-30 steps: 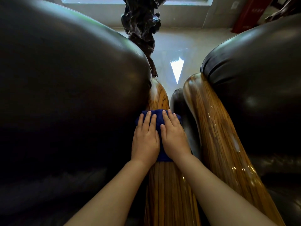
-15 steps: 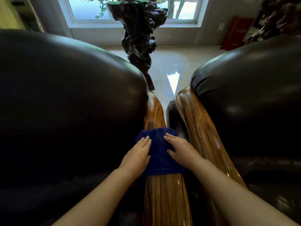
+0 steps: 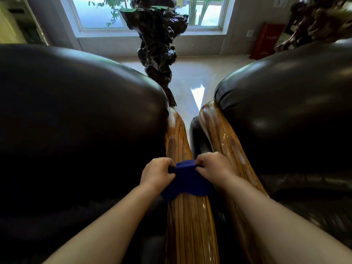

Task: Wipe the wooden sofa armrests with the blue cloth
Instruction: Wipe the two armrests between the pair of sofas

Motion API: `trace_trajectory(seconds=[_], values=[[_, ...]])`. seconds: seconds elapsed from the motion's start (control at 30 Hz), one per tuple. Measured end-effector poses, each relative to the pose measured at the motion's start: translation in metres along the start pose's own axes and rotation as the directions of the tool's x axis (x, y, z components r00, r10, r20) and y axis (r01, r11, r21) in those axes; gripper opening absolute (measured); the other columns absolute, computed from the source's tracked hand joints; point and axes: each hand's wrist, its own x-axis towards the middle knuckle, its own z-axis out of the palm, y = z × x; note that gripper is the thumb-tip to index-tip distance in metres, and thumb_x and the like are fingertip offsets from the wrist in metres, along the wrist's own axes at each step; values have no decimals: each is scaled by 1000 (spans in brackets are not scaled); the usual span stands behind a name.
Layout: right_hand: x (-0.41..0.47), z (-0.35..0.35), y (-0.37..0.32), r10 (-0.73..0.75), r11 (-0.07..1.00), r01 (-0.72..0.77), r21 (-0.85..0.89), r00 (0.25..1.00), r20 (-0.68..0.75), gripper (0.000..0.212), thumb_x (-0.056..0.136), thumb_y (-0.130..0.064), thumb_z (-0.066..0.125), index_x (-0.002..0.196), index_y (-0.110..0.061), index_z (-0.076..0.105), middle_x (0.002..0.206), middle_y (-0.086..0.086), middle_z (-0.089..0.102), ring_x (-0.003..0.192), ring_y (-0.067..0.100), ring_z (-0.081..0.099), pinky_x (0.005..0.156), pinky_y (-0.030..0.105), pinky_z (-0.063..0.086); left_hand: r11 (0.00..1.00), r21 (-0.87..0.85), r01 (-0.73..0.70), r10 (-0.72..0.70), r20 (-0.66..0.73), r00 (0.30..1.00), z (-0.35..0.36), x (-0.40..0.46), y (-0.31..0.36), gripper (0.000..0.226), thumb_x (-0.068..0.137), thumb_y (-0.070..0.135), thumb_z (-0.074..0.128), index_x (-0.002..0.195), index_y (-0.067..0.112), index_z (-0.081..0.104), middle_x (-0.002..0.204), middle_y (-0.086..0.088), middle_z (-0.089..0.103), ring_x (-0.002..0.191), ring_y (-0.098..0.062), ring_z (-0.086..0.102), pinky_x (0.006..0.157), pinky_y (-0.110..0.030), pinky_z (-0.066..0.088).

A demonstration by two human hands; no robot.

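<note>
A dark blue cloth (image 3: pixel 187 181) lies draped across the glossy striped wooden armrest (image 3: pixel 176 138) of the left sofa. My left hand (image 3: pixel 157 173) pinches the cloth's far left edge and my right hand (image 3: pixel 211 167) pinches its far right edge, both fists closed on the fabric. A second wooden armrest (image 3: pixel 222 134), belonging to the right sofa, runs alongside, just right of my right hand. The cloth's near edge hangs over the left armrest's sides.
Dark leather cushions flank the armrests: the left sofa (image 3: pixel 76 121) and the right sofa (image 3: pixel 285 115). A narrow gap separates the two armrests. A dark carved root stand (image 3: pixel 156 48) rises beyond on a shiny tiled floor (image 3: pixel 194 80), under a window. A red box (image 3: pixel 266 40) stands at the back right.
My hands slid back toward me along the left armrest with the cloth. They went from pressing flat on it to gripping its far edge with closed fingers. The head camera tilted up.
</note>
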Motion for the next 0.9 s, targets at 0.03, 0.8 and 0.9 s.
trace_trajectory(seconds=[0.03,0.8,0.9], values=[[-3,-14,-3,7,999,-8,54,1000,16,11,85,-22,60,93,-21,67,89,-3,67,81,13,63,74,30,53,998,-57,2,-1,28,1000,-11,0,5,19,77,16,68,95,21,67,98,2,66,91,-13,61,84,-35,53],[-147,-290,0,-148,951,158,267,987,-58,10,77,-19,72,86,-22,72,77,-13,69,72,-2,64,58,10,49,981,-142,-130,157,204,966,-174,-78,242,24,72,12,74,95,10,71,94,-8,72,89,-20,66,87,-38,54],[-161,-287,35,-169,939,163,302,986,-6,10,76,-20,72,84,-27,71,77,-13,69,73,-6,63,58,9,49,982,-178,-66,106,227,968,-140,-89,260,21,73,12,73,94,13,70,92,-4,72,85,-14,67,81,-33,57]])
